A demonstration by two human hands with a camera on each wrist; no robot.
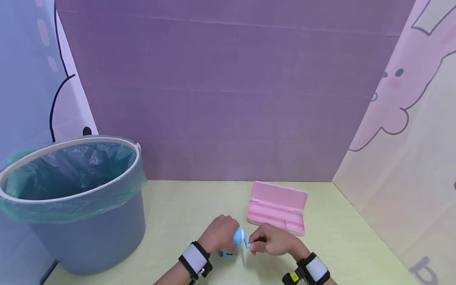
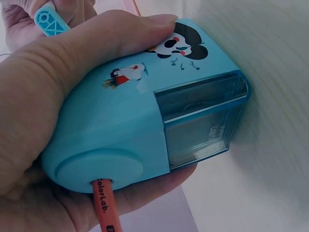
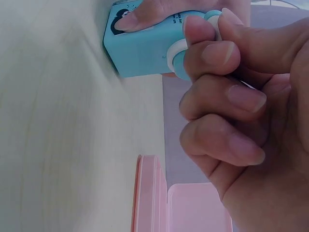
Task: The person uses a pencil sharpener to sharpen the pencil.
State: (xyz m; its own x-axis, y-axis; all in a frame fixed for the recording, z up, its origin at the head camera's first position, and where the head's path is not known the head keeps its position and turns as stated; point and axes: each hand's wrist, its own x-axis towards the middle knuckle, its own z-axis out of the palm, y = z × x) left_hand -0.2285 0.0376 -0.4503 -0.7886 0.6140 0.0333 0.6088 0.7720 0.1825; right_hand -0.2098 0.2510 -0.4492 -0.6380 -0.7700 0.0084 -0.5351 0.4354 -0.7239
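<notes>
A light-blue crank pencil sharpener (image 2: 120, 130) with a clear shavings drawer (image 2: 203, 121) and cartoon stickers is gripped by my left hand (image 1: 221, 233), thumb along one side and fingers round the other. An orange-red pencil (image 2: 106, 205) sticks out of its round front hole. My right hand (image 1: 274, 240) pinches the knob of the sharpener's blue crank (image 2: 50, 21) between thumb and forefinger. In the right wrist view its other fingers (image 3: 222, 140) curl in toward the palm. The sharpener is low over the table; the head view cannot tell whether it touches.
A pink pencil case (image 1: 277, 215) lies with its lid raised on the pale table (image 1: 185, 206), just behind my right hand. On the left stands a large grey-blue bin (image 1: 96, 237) lined with a green bag. A purple backdrop (image 1: 228, 99) rises at the back.
</notes>
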